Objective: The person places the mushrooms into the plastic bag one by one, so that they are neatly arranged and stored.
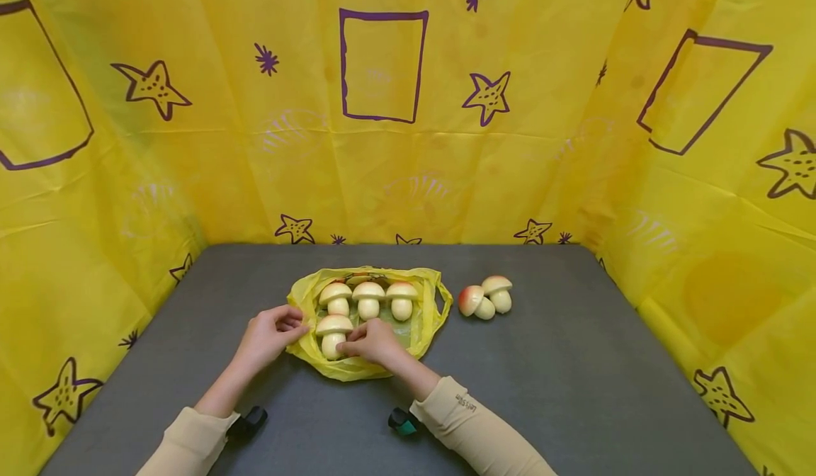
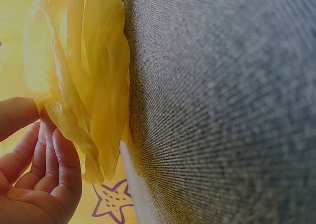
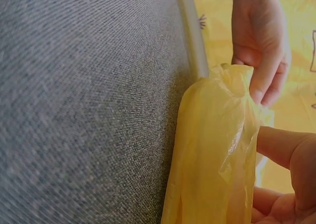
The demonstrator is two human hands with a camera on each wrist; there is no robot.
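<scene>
Yellow plastic bag (image 1: 347, 372) is pinched by left hand (image 1: 270, 334), round-topped cream mushroom (image 1: 333, 324) by right hand (image 1: 380, 343), seemingly being packed; red-topped mushrooms (image 1: 472, 300) nearer table's (image 1: 574, 370) right edge are likely needed next.

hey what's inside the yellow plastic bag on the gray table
Inside the yellow plastic bag, I see three mushrooms in a row, plus a front mushroom pinched by the right hand. What's beneath them is covered; I can't tell whether more sits behind the row.
</scene>
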